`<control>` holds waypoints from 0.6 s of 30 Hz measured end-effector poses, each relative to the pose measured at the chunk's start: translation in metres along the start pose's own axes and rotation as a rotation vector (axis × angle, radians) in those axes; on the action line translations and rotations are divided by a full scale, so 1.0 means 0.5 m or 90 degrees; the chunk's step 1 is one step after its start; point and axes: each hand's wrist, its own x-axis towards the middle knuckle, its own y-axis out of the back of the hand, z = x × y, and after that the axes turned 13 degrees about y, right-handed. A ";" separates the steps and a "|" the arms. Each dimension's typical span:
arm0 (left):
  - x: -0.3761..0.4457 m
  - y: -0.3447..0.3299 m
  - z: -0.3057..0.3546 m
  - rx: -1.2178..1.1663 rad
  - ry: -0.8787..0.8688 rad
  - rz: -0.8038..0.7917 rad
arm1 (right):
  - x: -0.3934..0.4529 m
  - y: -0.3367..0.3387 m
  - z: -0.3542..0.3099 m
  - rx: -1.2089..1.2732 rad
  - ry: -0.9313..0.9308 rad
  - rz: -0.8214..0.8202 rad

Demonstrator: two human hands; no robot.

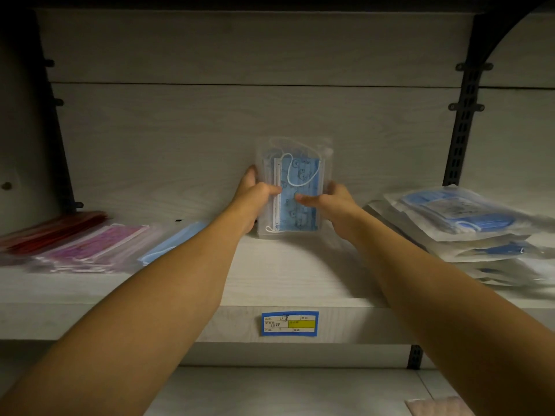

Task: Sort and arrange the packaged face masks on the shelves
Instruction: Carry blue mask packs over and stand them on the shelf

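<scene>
A clear packet of blue patterned face masks [295, 175] stands upright on the pale shelf [282, 274], leaning against the back panel. My left hand [255, 195] grips its left edge, thumb across the front. My right hand [333, 199] holds its right edge, thumb on the front too. More packets seem to stand behind the front one; how many is hidden.
On the left of the shelf lie flat packets: red masks [51, 231], pink masks [99, 246] and a light blue mask packet [172, 243]. A stack of blue mask packets [468, 226] sits at the right. A blue price label [289, 323] is on the shelf's front edge. Black brackets stand at both sides.
</scene>
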 end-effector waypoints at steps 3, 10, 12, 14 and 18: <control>0.008 0.003 -0.008 0.016 0.009 0.010 | 0.000 0.001 0.004 -0.008 -0.014 0.002; 0.012 -0.007 -0.009 0.049 -0.045 0.022 | 0.008 0.006 0.001 -0.023 -0.010 0.030; 0.009 -0.003 -0.007 0.045 -0.039 0.014 | 0.007 0.007 0.001 -0.023 -0.014 0.025; 0.008 0.002 -0.009 0.046 -0.016 0.001 | 0.007 0.009 0.003 -0.030 -0.018 0.018; 0.013 0.002 -0.017 0.112 0.009 0.007 | 0.007 0.010 0.003 -0.059 -0.039 0.015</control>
